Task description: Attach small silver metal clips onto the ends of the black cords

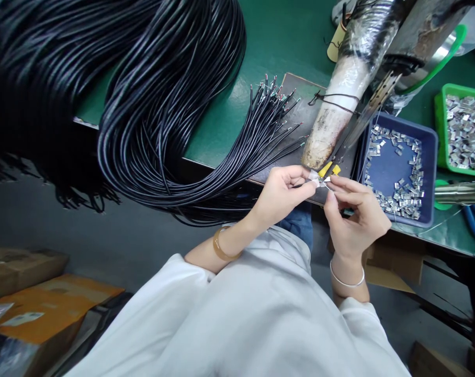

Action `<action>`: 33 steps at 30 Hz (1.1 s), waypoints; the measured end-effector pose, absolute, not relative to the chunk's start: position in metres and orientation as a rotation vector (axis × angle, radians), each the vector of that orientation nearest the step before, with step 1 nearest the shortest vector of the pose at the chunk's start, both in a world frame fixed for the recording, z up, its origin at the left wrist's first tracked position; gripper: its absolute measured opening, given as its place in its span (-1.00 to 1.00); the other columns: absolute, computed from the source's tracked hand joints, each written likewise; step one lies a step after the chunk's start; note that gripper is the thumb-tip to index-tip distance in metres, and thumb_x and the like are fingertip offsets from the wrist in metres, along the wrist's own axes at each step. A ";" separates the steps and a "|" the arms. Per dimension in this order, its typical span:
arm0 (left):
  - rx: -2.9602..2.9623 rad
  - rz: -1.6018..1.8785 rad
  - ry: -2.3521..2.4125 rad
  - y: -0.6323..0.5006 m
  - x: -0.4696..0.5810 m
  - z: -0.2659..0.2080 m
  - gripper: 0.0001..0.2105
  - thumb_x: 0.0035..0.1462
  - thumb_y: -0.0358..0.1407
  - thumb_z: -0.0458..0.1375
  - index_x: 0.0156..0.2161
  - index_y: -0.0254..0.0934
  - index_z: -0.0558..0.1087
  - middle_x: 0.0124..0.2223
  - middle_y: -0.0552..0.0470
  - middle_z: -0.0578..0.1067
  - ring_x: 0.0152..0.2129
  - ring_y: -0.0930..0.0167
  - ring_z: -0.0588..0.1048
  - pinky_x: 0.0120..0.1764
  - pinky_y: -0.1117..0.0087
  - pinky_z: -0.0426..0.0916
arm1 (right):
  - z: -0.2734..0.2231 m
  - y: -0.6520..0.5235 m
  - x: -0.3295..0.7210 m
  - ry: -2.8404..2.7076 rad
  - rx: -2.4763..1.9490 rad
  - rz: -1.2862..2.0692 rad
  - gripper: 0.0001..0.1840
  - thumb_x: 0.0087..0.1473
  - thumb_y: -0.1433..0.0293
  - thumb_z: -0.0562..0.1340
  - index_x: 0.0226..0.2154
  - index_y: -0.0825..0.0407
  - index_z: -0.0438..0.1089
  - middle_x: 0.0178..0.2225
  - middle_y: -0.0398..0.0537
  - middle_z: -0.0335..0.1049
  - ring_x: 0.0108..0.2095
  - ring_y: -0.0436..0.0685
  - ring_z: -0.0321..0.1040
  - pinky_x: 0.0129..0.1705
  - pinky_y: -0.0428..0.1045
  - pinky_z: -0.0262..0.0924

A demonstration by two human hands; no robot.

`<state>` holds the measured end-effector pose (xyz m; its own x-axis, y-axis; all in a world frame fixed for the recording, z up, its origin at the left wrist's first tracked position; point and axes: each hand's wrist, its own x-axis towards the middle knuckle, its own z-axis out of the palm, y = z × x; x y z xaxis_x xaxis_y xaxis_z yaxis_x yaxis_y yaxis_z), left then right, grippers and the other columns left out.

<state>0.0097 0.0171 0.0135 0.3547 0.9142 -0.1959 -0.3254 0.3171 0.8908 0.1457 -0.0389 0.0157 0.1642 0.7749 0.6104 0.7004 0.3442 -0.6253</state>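
Observation:
My left hand (pixel 282 191) is closed in a pinch, with a small whitish-silver metal piece (pixel 313 177) at its fingertips. Close by on the right, my right hand (pixel 355 212) pinches a thin silvery wire (pixel 326 184), and the two sets of fingertips almost meet. Just beyond them a slotted metal soldering iron (pixel 373 102) slants down toward the fingers. Two yellow pieces (pixel 325 168) lie at its lower end. To the left, a thick bundle of black cables (pixel 237 141) lies with its stripped, coloured ends near my left hand.
A blue tray (pixel 429 180) of small metal pieces stands right of my right hand, with a green bin (pixel 441 133) of more behind it. A plastic-wrapped tube (pixel 335 104) hangs over the work. A metal spool (pixel 455 193) and blue-handled pliers (pixel 473 225) lie far right.

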 end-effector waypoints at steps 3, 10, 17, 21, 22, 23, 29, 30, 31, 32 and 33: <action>0.860 0.966 0.798 0.018 0.010 0.016 -0.91 -0.06 -0.37 0.30 -0.44 -0.38 0.50 -0.59 0.18 0.38 -0.63 0.62 0.28 -0.46 0.57 0.26 | 0.021 -0.038 0.146 -1.588 -1.379 0.075 -0.81 0.00 0.60 0.35 -0.35 0.02 0.44 -0.17 -0.04 0.58 -0.19 0.11 0.57 -0.33 -0.06 0.50; 0.896 0.961 0.818 0.018 0.008 0.016 -0.89 -0.04 -0.34 0.30 -0.45 -0.38 0.50 -0.63 0.22 0.29 -0.66 0.63 0.21 -0.50 0.56 0.20 | 0.024 -0.039 0.148 -1.656 -1.349 0.071 -0.80 -0.01 0.62 0.34 -0.34 0.03 0.43 -0.14 -0.02 0.58 -0.17 0.13 0.58 -0.17 0.02 0.55; 0.930 0.928 0.876 0.018 0.006 0.012 -0.87 -0.06 -0.34 0.31 -0.46 -0.39 0.49 -0.61 0.20 0.29 -0.64 0.62 0.20 -0.51 0.54 0.13 | 0.018 -0.041 0.150 -1.671 -1.395 0.061 -0.84 0.04 0.56 0.32 -0.35 -0.01 0.39 -0.14 -0.06 0.58 -0.19 0.10 0.58 -0.23 -0.01 0.53; 0.965 0.916 0.854 0.017 0.007 0.010 -0.88 -0.03 -0.33 0.28 -0.43 -0.38 0.49 -0.58 0.16 0.34 -0.63 0.61 0.23 -0.50 0.54 0.16 | 0.018 -0.040 0.151 -1.662 -1.410 0.038 -0.82 0.05 0.56 0.33 -0.31 -0.01 0.40 -0.16 -0.08 0.58 -0.23 0.06 0.56 -0.34 -0.09 0.45; 0.987 0.909 0.837 0.016 0.007 0.010 -0.88 -0.01 -0.33 0.27 -0.42 -0.38 0.49 -0.56 0.15 0.36 -0.62 0.61 0.24 -0.49 0.54 0.17 | 0.018 -0.039 0.151 -1.658 -1.417 0.034 -0.81 0.05 0.56 0.33 -0.29 -0.01 0.40 -0.17 -0.09 0.58 -0.24 0.05 0.56 -0.35 -0.10 0.43; 1.021 0.898 0.817 0.014 0.007 0.009 -0.89 0.02 -0.33 0.26 -0.41 -0.38 0.50 -0.53 0.13 0.39 -0.60 0.60 0.26 -0.49 0.54 0.18 | 0.018 -0.039 0.151 -1.656 -1.425 0.039 -0.80 0.05 0.57 0.33 -0.28 -0.01 0.40 -0.19 -0.10 0.58 -0.25 0.04 0.55 -0.34 -0.10 0.42; 1.401 1.049 0.939 -0.002 0.002 0.004 -0.90 0.10 -0.33 0.25 -0.29 -0.34 0.54 -0.47 0.10 0.45 -0.58 0.58 0.27 -0.47 0.52 0.17 | 0.017 -0.038 0.153 -1.520 -1.417 0.245 -0.89 0.11 0.50 0.31 -0.32 0.00 0.38 -0.35 -0.17 0.50 -0.28 0.02 0.52 -0.23 -0.06 0.45; 1.447 1.092 0.947 -0.004 0.001 0.004 -0.90 0.11 -0.32 0.26 -0.29 -0.34 0.54 -0.47 0.09 0.46 -0.57 0.58 0.27 -0.46 0.52 0.18 | 0.016 -0.038 0.154 -1.481 -1.413 0.308 -0.91 0.12 0.47 0.31 -0.33 0.00 0.37 -0.35 -0.16 0.49 -0.29 0.02 0.51 -0.26 -0.06 0.45; 1.461 1.095 0.930 -0.005 -0.001 0.004 -0.89 0.13 -0.31 0.25 -0.31 -0.34 0.55 -0.46 0.07 0.48 -0.57 0.57 0.29 -0.45 0.51 0.20 | 0.015 -0.038 0.154 -1.450 -1.408 0.372 -0.91 0.13 0.46 0.30 -0.33 0.01 0.36 -0.36 -0.15 0.48 -0.31 0.02 0.51 -0.29 -0.07 0.44; 1.434 1.060 0.893 -0.005 -0.002 0.004 -0.87 0.15 -0.30 0.23 -0.34 -0.35 0.54 -0.47 0.06 0.49 -0.57 0.56 0.32 -0.44 0.51 0.22 | 0.015 -0.038 0.155 -1.430 -1.399 0.425 -0.92 0.14 0.44 0.30 -0.33 0.01 0.36 -0.35 -0.15 0.48 -0.32 0.02 0.51 -0.32 -0.07 0.44; 1.371 0.998 0.843 -0.004 -0.003 0.004 -0.83 0.18 -0.27 0.22 -0.36 -0.36 0.53 -0.49 0.05 0.49 -0.57 0.55 0.35 -0.44 0.51 0.25 | 0.014 -0.038 0.154 -1.424 -1.387 0.447 -0.92 0.14 0.44 0.30 -0.33 0.01 0.36 -0.35 -0.15 0.48 -0.32 0.02 0.51 -0.33 -0.07 0.44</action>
<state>-0.0030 -0.0040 0.0041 0.3732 0.9243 0.0802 -0.0746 -0.0563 0.9956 0.1544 -0.0376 0.0138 0.2218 0.8859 0.4074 0.4941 0.2581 -0.8302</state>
